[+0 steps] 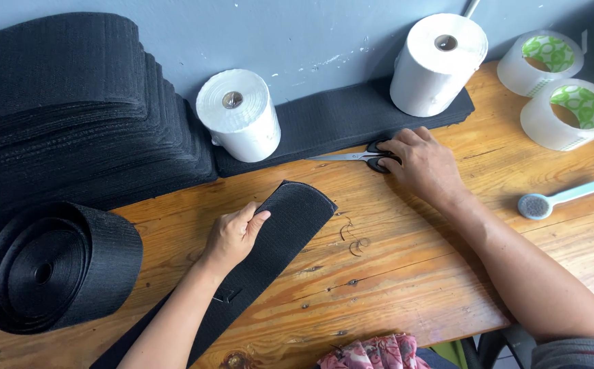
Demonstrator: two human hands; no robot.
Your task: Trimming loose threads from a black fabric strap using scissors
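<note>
Your left hand [234,234] is pinching the rounded end of the black webbing strip [270,249], which lies flat across the wooden table [406,273] and runs toward its near edge; it looks light, floppy and grippy rather than slick, so I'd say hold it by the edge near that curved tip. Your right hand [421,164] is curled over the black handles of the scissors [362,157], blades pointing left. No containers here, only rolls and stacks.
</note>
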